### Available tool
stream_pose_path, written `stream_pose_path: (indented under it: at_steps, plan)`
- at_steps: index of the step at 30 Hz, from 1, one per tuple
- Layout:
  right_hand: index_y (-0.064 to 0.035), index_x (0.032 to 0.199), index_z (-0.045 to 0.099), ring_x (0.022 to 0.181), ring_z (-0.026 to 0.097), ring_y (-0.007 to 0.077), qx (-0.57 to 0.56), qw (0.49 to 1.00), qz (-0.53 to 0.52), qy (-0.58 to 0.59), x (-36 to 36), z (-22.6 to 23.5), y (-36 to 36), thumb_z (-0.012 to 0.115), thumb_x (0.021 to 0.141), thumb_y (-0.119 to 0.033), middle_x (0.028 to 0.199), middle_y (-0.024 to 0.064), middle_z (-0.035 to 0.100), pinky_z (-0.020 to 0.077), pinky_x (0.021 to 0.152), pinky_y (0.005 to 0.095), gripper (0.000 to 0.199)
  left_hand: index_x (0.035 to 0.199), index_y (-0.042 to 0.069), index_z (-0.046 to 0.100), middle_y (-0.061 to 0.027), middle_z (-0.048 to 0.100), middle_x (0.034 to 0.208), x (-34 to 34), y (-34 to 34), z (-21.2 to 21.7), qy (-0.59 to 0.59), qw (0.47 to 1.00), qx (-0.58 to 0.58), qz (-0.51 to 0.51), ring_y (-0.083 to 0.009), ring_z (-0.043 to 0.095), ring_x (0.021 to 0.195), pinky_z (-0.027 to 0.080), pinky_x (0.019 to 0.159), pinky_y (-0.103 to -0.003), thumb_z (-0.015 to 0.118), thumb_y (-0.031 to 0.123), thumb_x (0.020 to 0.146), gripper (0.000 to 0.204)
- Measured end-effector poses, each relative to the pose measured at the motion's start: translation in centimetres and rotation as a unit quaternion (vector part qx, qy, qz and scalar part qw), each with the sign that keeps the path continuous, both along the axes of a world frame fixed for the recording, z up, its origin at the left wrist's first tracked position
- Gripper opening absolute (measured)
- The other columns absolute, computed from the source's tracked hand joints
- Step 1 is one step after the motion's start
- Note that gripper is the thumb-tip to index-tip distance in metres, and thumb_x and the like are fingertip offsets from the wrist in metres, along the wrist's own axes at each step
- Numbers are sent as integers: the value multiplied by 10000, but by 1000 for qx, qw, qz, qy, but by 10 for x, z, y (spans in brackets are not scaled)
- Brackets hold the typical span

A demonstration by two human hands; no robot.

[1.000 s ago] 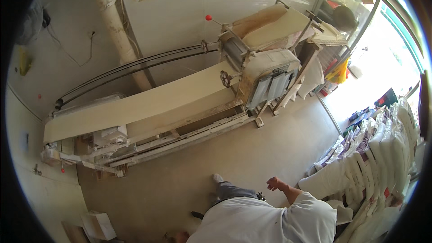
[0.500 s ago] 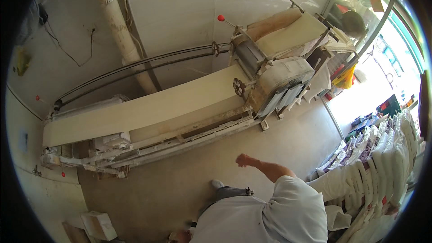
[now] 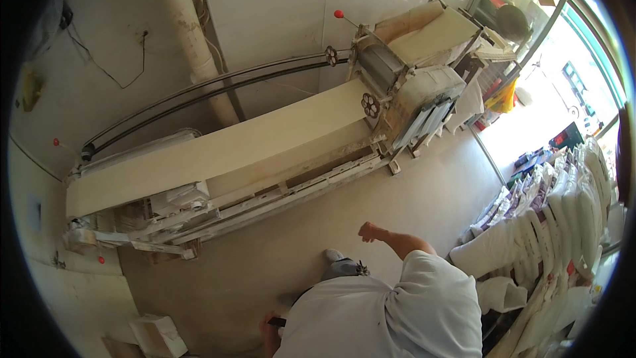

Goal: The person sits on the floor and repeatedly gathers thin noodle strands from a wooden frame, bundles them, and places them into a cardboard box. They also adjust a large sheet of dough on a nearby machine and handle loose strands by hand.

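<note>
My right hand (image 3: 373,231) is held out in front of my body above the floor, its fingers curled in a loose fist with nothing showing in them. At the lower edge, my left hand (image 3: 269,325) hangs low beside my white shirt; a small dark object (image 3: 277,321) shows against it, and whether the hand holds it I cannot tell. Neither hand touches the long roller machine (image 3: 291,189) ahead, which carries a wide pale belt (image 3: 225,149) and has a dark handwheel (image 3: 370,105) near its rollers. A bunch of keys (image 3: 362,268) hangs at my waist.
Stacked white sacks (image 3: 560,219) stand close on my right. A pale box (image 3: 159,336) sits on the floor at the lower left. A thick pipe (image 3: 189,33) runs down the wall behind the machine. Bright daylight comes through the doorway (image 3: 543,106) at the far right.
The view has shifted, so the machine lies slightly further right. My left hand has come further into view at the lower edge. The right hand stays raised in a fist.
</note>
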State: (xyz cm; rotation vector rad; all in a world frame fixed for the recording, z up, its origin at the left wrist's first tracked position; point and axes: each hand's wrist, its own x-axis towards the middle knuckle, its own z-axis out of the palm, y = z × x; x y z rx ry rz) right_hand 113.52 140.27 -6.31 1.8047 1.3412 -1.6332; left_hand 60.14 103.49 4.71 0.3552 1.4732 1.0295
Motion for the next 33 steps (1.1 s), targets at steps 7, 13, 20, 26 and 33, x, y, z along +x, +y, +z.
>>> stream_pose_path:
  at_steps: [7, 13, 20, 26, 33]
  plan:
    - [-65, 1031, 708, 797, 744, 234, -6, 998, -55, 0, -59, 39, -147, 565, 981, -321, 939, 110, 772, 621, 651, 397, 298, 1125, 16, 693, -71, 683, 1089, -14, 87, 44, -47, 889, 210, -403, -173, 611, 952, 497, 848, -353, 492, 393, 1069, 431]
    - [-79, 1056, 683, 705, 708, 226, -27, 984, -162, 65, -137, 52, -199, 598, 996, -301, 898, 124, 752, 584, 609, 388, 245, 1072, 0, 672, -44, 660, 950, -91, 18, 69, 17, 898, 193, -394, -147, 566, 901, 481, 813, -340, 446, 418, 1084, 476]
    - [-66, 1013, 692, 679, 701, 207, -24, 996, -3, 87, -265, 108, -156, 610, 982, -285, 817, 111, 736, 580, 599, 370, 236, 1187, 68, 686, 12, 682, 1036, -152, -48, 78, -111, 970, 143, -161, -90, 591, 926, 491, 820, -277, 548, 412, 1059, 392]
    - [-78, 1033, 670, 685, 699, 220, 10, 991, 134, 21, -400, 81, -70, 637, 953, -272, 827, 115, 728, 569, 592, 373, 212, 1283, 98, 648, -9, 712, 1082, -223, -112, 40, -189, 964, 94, 162, -83, 643, 843, 492, 672, -233, 603, 318, 1037, 334]
    - [-58, 851, 702, 580, 655, 198, 11, 948, 305, 91, -647, 46, -9, 624, 920, -266, 749, 110, 711, 528, 498, 363, 232, 1174, 93, 655, -63, 710, 878, -293, -242, -17, -123, 751, -97, 641, -116, 616, 657, 462, 535, -249, 610, 245, 994, 239]
